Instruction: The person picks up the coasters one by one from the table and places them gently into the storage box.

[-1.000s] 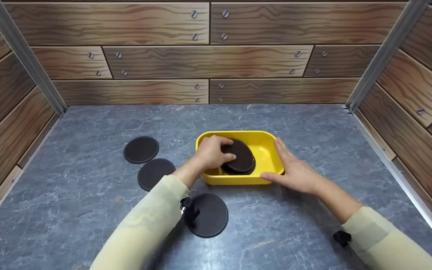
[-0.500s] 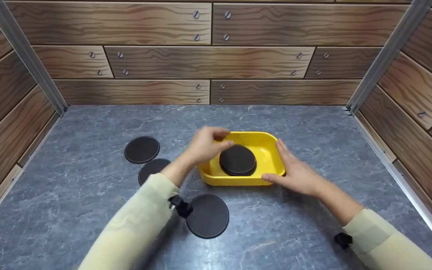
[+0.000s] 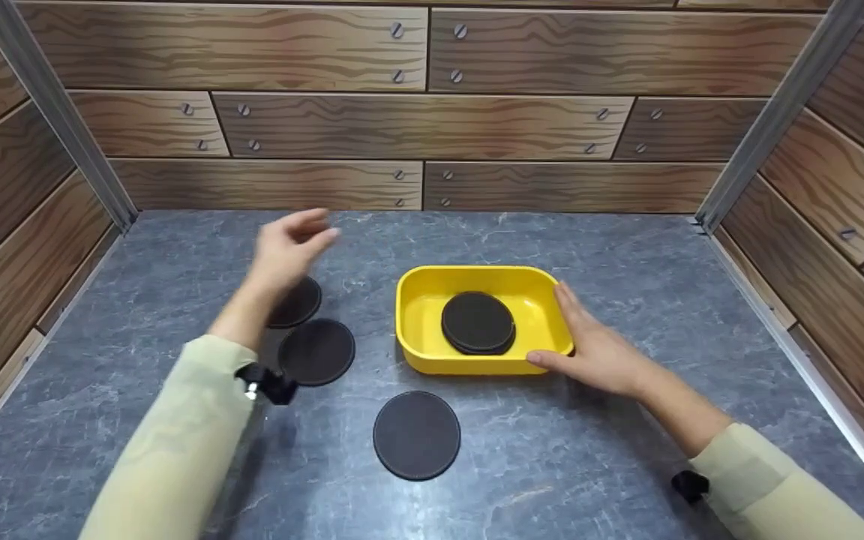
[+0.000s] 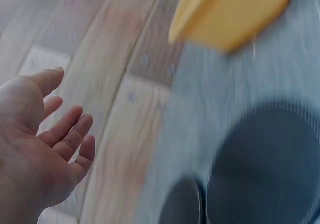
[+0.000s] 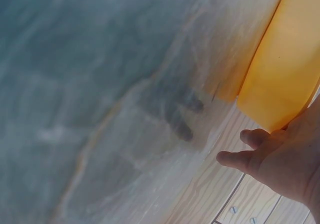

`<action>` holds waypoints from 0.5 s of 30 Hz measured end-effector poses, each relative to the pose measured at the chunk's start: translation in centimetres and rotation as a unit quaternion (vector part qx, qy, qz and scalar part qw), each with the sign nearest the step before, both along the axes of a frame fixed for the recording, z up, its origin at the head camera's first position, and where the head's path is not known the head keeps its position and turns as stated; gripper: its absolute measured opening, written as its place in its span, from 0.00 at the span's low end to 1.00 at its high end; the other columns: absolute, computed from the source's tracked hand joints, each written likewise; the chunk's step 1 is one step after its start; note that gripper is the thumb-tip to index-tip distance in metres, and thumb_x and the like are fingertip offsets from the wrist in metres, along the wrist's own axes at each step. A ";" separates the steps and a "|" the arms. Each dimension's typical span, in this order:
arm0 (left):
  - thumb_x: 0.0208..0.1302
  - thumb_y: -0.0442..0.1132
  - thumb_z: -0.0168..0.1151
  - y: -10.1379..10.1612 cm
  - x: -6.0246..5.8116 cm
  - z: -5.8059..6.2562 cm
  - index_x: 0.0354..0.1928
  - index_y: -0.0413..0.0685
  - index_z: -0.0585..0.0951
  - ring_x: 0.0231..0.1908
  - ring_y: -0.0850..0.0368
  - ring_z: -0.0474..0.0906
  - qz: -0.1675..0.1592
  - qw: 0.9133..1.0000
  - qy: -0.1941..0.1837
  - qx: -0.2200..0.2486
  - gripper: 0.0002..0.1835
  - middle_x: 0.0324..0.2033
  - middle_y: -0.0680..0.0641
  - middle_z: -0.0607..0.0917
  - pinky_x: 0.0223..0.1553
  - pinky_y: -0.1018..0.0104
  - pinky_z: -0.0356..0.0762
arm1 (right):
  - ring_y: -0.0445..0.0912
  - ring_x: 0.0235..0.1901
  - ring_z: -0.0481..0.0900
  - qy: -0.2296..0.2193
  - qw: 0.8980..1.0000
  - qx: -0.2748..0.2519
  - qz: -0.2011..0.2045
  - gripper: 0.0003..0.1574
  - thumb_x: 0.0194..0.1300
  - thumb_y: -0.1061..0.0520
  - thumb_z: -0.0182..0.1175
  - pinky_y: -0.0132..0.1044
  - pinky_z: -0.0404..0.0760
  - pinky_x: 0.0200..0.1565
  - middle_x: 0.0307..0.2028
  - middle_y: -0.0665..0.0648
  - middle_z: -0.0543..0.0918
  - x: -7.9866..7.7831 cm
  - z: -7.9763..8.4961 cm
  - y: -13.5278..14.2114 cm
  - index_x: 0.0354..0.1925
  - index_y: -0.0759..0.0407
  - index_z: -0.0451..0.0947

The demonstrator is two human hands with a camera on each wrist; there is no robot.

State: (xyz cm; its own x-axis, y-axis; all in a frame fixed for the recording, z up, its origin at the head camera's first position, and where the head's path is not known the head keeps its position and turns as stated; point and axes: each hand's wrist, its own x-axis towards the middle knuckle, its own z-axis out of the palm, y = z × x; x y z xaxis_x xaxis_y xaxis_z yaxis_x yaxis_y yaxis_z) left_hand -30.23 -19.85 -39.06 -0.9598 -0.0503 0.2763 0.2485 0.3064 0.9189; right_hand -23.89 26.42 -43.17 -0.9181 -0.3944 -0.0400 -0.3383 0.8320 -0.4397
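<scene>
Left hand: now away from the yellow tray, at its ten o'clock, fingers loosely bent, gripping nothing.
Far black coaster: the tray's nine o'clock, partly hidden.
Near black coaster: just beside it, at five o'clock.
Lone black coaster: flat, the tray's seven o'clock.
Coaster stack: inside the tray.
Right hand: fingers straight, against the tray's three o'clock end.

Noted plain yellow on the box, plain black on the coasters. Observed blue-grey marbling with paler veins across the tabletop, brown wood-grain pattern with grey screws on the walls, pale yellow-green on both sleeves.
</scene>
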 end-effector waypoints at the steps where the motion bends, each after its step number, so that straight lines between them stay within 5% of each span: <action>1: 0.73 0.35 0.69 -0.9 0.0 -0.4 0.68 0.34 0.80 0.58 0.42 0.83 0.011 1.000 -0.007 -0.001 0.25 0.59 0.32 0.85 0.57 0.64 0.80 | 0.71 0.78 0.53 0.001 1.000 0.000 0.001 0.77 0.67 0.20 0.59 0.70 0.58 0.73 0.85 0.66 0.38 0.0 0.0 0.0 0.86 0.60 0.31; 7: 0.74 0.38 0.68 -5.3 0.3 -2.9 0.71 0.33 0.76 0.65 0.40 0.78 0.050 0.997 -0.048 -0.026 0.29 0.64 0.30 0.81 0.63 0.61 0.77 | 0.72 0.77 0.54 0.005 1.000 -0.001 0.002 0.77 0.68 0.21 0.60 0.69 0.59 0.73 0.84 0.66 0.38 0.1 0.0 0.1 0.86 0.61 0.32; 15: 0.75 0.43 0.68 -8.4 1.0 -4.7 0.75 0.34 0.72 0.68 0.38 0.75 0.049 0.993 -0.093 -0.051 0.33 0.68 0.29 0.76 0.69 0.52 0.73 | 0.70 0.79 0.52 0.004 1.000 -0.004 0.001 0.77 0.68 0.21 0.61 0.69 0.58 0.73 0.85 0.63 0.36 -0.1 -0.2 0.1 0.86 0.61 0.32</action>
State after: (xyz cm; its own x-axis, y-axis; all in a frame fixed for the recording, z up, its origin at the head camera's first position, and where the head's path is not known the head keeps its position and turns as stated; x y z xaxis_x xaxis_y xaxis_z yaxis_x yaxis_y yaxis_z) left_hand -29.25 -28.29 -43.74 -0.9866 -0.1263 0.1032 0.0419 0.4154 0.9087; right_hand -24.01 26.48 -43.40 -0.9176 -0.3964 -0.0301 -0.3433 0.8282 -0.4430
